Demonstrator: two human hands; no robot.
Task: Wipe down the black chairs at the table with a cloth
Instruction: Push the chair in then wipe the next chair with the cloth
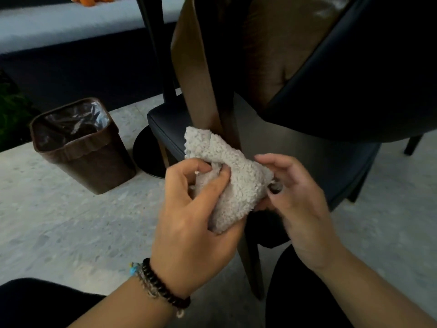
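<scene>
the person is low down by a black chair (pixel 369 74), both arms reaching in front of them. the left hand (pixel 191 216) has its fingers and thumb curled round a fluffy pale grey cloth (pixel 227 176), bunching it up, with the thumb pressed into a fold near the top. the right hand (pixel 293 197) is at the cloth's other side, fingers loosely bent, fingertips touching or pinching the edge of the cloth; how firm that hold is, i cannot tell. the cloth sits between the two hands, just in front of the chair's brown leg (pixel 201 74), its upper corner touching or very close to that leg. a dark seat cushion (pixel 170 124) shows behind the leg, and the curved black back of the chair fills the upper right. a bracelet (pixel 163 285) of dark beads, with a bit of blue on it, is on the left wrist. off to the left on the pale speckled floor (pixel 71 233) stands a brown bin (pixel 92 157) with a clear plastic liner, well apart from the hands. behind it is a round black base (pixel 146 152) with a dark post going up to a light surface (pixel 59 22), where something orange sits at the top edge, too cut off to tell.
</scene>
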